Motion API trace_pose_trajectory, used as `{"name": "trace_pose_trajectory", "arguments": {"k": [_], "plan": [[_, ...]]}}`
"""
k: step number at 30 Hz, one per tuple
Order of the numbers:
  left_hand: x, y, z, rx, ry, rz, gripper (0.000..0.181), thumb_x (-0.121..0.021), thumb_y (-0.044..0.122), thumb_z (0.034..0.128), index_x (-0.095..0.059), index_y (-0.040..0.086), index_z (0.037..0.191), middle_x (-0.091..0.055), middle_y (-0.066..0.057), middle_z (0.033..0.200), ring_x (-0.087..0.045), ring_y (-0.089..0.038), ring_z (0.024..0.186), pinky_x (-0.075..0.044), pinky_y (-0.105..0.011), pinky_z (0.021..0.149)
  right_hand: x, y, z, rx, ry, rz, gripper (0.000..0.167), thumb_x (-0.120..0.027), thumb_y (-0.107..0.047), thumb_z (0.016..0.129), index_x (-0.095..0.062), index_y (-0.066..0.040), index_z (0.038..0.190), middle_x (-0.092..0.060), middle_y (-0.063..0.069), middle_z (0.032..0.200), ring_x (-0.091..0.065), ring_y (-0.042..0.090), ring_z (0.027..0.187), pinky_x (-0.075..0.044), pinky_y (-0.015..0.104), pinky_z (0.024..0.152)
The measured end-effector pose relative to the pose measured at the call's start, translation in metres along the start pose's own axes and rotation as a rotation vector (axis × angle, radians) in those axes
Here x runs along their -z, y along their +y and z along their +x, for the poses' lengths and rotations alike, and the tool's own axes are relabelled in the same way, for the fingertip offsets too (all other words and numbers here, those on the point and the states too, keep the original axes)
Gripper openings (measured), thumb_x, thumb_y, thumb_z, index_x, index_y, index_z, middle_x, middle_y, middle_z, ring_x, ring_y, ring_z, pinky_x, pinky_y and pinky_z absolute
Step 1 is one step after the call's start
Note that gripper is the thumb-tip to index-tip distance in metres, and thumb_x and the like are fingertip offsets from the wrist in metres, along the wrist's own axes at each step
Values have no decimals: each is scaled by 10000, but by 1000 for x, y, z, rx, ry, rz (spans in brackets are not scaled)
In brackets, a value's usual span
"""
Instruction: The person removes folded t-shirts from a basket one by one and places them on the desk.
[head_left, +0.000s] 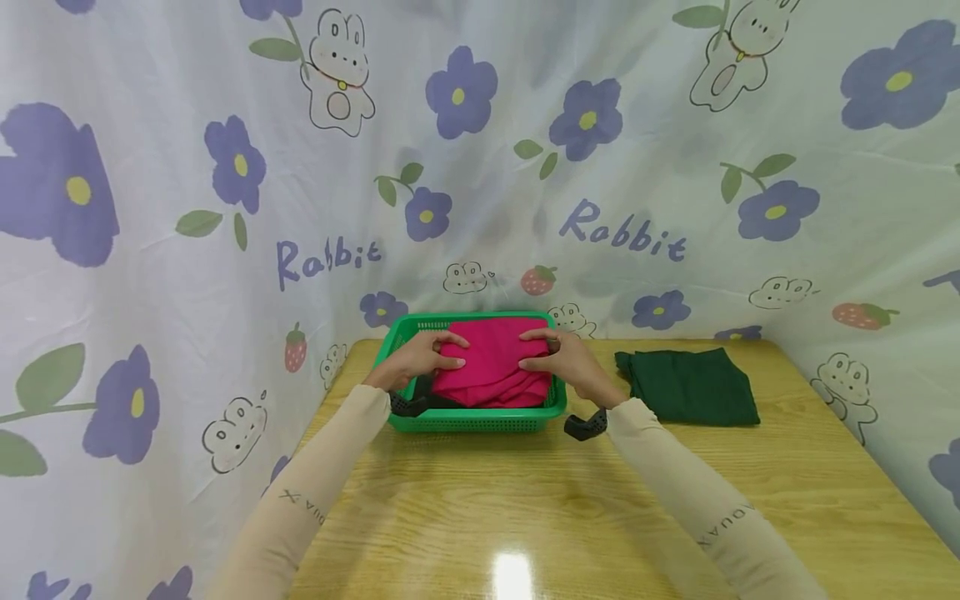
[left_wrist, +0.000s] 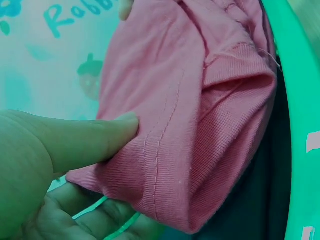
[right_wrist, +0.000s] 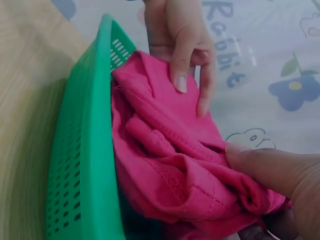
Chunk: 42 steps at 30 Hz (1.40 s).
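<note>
A folded bright pink garment [head_left: 491,358] with stitched hems sits in a green plastic basket [head_left: 465,423]. My left hand [head_left: 416,358] grips its left side; in the left wrist view the thumb [left_wrist: 100,140] lies on top of the pink cloth [left_wrist: 165,100] and the fingers are beneath. On the opposite side my right hand [head_left: 566,364] holds the garment between thumb and fingers. The right wrist view shows both hands on the bunched cloth [right_wrist: 170,135], inside the basket wall [right_wrist: 95,125]. Dark cloth [head_left: 423,386] shows under the garment in the basket.
A folded dark green garment [head_left: 690,385] lies on the wooden table [head_left: 480,500], to the right of the basket. Behind the table and along its sides hangs a white curtain [head_left: 495,167] printed with flowers and rabbits.
</note>
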<state>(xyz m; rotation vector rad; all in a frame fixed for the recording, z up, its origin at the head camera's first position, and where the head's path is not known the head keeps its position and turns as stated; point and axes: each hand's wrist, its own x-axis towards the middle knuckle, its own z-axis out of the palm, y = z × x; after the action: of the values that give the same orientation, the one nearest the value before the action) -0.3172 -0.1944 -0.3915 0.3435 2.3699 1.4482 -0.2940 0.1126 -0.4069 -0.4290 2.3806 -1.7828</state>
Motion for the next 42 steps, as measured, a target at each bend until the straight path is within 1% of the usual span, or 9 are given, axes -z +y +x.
{"name": "trace_pose_trajectory", "arguments": {"k": [7,13,17,21,25,27,31,37,42], "plan": [[-8,12,-2,-25,-25,-11,380,-744,194,976,-657,153,1344,-641,-115,1071,-524,-189,736,-499,-363,742,19,-3,-15,-18,-4,17,508,-833,-190,901,-662,-174,1379,-710,118,1157,-666,235,979,-554,353,820],[-18,19,-1,-55,-46,-30,377,-751,198,971,-664,158,1335,-623,-108,981,-526,-181,721,-513,-336,724,33,-1,-25,-39,-9,48,523,-833,-210,901,-652,-166,1390,-711,123,1136,-660,247,954,-556,328,796],[-25,24,0,-68,-61,-43,381,-760,201,964,-666,157,1330,-616,-112,945,-532,-183,708,-522,-366,731,42,0,-32,-51,4,68,525,-843,-214,890,-659,-173,1380,-704,120,1167,-663,257,984,-566,322,798],[-33,29,1,-76,-79,-72,389,-762,185,961,-661,147,1335,-618,-121,950,-543,-189,704,-513,-449,767,50,1,-39,-56,11,57,533,-844,-242,889,-653,-196,1385,-685,131,1226,-651,274,1042,-563,344,837],[-39,32,2,-87,-91,-70,386,-753,187,968,-657,151,1340,-636,-120,973,-549,-184,709,-518,-409,728,57,2,-46,-63,16,38,556,-844,-275,889,-637,-213,1402,-657,122,1283,-645,267,1086,-551,368,900],[-42,35,2,-96,-89,-62,377,-751,195,970,-660,163,1335,-641,-127,981,-553,-185,715,-520,-409,726,60,2,-48,-59,17,39,567,-844,-279,889,-631,-208,1410,-652,123,1295,-646,262,1098,-547,371,917],[-47,40,2,-109,-82,-64,353,-751,200,969,-673,182,1313,-662,-135,1004,-578,-193,744,-525,-421,745,66,3,-51,-45,24,56,569,-846,-258,887,-632,-188,1410,-672,147,1266,-655,271,1091,-548,372,910],[-57,44,2,-127,-105,-74,370,-755,187,965,-663,169,1323,-668,-132,980,-613,-204,773,-559,-357,732,76,5,-61,-54,32,37,576,-842,-272,892,-625,-178,1417,-691,134,1227,-675,246,1055,-550,334,892],[-68,46,2,-149,-113,-73,359,-761,182,961,-673,176,1309,-657,-126,928,-604,-208,757,-555,-372,744,83,7,-70,-57,41,43,582,-844,-253,890,-621,-158,1420,-692,144,1214,-671,244,1042,-570,332,850]]}}
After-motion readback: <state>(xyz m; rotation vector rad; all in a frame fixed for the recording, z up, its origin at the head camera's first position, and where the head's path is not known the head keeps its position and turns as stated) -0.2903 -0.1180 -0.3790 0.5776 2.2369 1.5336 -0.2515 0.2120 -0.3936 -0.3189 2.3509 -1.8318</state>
